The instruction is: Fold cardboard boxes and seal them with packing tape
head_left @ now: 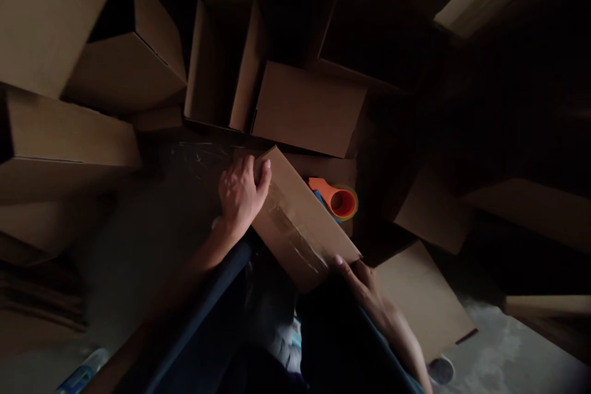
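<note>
Both hands hold a closed cardboard box (295, 221), which is tilted, with clear tape along its seam. My left hand (242, 194) grips the box's upper left edge, its fingers curled over the cardboard. My right hand (362, 283) holds the lower right corner, with its fingers along the edge. Just beyond the box, an orange tape dispenser (333, 199) lies on its side with a roll of tape on it. A blue object (321, 200) is partly hidden beneath the dispenser.
Several open cardboard boxes (226, 64) stand in front and to the left, in dim light. A flattened cardboard sheet (422, 301) lies at lower right on the concrete floor (489, 345). A plastic bottle (83, 372) lies at the bottom left.
</note>
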Action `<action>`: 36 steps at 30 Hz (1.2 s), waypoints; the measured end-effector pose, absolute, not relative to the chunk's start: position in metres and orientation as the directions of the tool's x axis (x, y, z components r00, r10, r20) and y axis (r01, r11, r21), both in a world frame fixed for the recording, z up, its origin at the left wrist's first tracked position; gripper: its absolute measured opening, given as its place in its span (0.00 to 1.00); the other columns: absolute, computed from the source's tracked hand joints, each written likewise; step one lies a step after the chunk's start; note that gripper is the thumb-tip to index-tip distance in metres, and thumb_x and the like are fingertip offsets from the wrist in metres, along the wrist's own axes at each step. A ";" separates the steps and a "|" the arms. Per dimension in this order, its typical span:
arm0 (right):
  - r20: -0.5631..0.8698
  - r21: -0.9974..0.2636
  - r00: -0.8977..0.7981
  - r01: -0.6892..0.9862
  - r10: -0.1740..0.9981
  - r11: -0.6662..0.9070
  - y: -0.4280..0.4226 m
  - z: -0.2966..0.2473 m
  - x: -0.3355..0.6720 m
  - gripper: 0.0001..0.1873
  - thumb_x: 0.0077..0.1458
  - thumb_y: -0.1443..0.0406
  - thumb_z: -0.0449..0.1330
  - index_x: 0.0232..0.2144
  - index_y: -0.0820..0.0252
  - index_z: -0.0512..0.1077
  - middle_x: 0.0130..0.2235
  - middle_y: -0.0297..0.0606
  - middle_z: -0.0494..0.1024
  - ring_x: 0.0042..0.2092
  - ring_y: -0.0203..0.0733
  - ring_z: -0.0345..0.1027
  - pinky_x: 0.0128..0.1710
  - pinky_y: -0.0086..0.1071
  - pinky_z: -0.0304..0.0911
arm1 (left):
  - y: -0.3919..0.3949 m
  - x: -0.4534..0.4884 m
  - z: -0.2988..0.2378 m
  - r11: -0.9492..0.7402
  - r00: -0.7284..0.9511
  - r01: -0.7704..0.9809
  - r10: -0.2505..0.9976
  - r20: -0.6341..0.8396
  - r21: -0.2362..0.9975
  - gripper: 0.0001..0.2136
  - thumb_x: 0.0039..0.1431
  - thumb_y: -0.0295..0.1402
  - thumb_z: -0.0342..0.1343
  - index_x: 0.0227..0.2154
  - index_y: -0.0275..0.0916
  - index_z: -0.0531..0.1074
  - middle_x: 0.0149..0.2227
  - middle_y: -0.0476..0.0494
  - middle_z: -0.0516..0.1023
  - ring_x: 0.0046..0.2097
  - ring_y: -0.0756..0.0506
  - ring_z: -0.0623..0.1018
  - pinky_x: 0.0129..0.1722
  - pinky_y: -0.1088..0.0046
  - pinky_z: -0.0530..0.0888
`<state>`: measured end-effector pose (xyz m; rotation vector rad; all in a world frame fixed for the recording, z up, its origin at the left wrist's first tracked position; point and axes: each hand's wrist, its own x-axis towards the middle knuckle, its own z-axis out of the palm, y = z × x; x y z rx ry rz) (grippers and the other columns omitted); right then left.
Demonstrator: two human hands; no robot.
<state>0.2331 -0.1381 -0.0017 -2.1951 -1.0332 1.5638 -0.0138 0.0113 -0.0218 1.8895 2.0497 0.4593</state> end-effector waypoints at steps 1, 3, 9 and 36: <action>-0.733 -0.573 0.151 0.388 0.663 -0.722 -0.135 -0.003 0.228 0.28 0.46 0.38 0.60 0.25 0.55 0.78 0.29 0.40 0.80 0.35 0.55 0.75 0.36 0.46 0.70 | 0.010 -0.018 -0.020 0.083 -0.087 0.891 0.996 -0.012 0.447 0.17 0.68 0.45 0.44 0.35 0.40 0.72 0.38 0.37 0.79 0.46 0.37 0.78 0.50 0.59 0.68; -0.763 -0.552 0.106 0.405 0.637 -0.729 -0.128 -0.007 0.219 0.30 0.48 0.38 0.58 0.32 0.57 0.78 0.36 0.43 0.82 0.43 0.58 0.76 0.44 0.49 0.69 | 0.007 -0.029 -0.017 0.110 -0.114 0.890 0.993 -0.017 0.442 0.17 0.67 0.46 0.44 0.34 0.40 0.72 0.36 0.37 0.79 0.44 0.37 0.79 0.47 0.61 0.69; -0.623 -0.737 0.038 0.308 0.781 -0.602 -0.091 -0.026 0.204 0.28 0.54 0.43 0.58 0.43 0.59 0.76 0.43 0.44 0.81 0.46 0.54 0.75 0.47 0.47 0.69 | 0.004 -0.066 -0.003 0.351 -0.333 0.915 0.936 -0.116 0.201 0.25 0.68 0.50 0.37 0.34 0.39 0.74 0.34 0.34 0.80 0.39 0.34 0.80 0.41 0.56 0.71; 0.092 -0.447 -0.030 0.892 0.995 0.068 0.023 -0.047 0.100 0.22 0.69 0.64 0.40 0.54 0.70 0.68 0.56 0.51 0.73 0.64 0.51 0.58 0.64 0.47 0.50 | 0.036 -0.004 -0.040 -0.174 0.177 0.960 0.984 0.003 0.220 0.21 0.72 0.35 0.34 0.39 0.36 0.73 0.39 0.35 0.80 0.46 0.38 0.77 0.50 0.58 0.68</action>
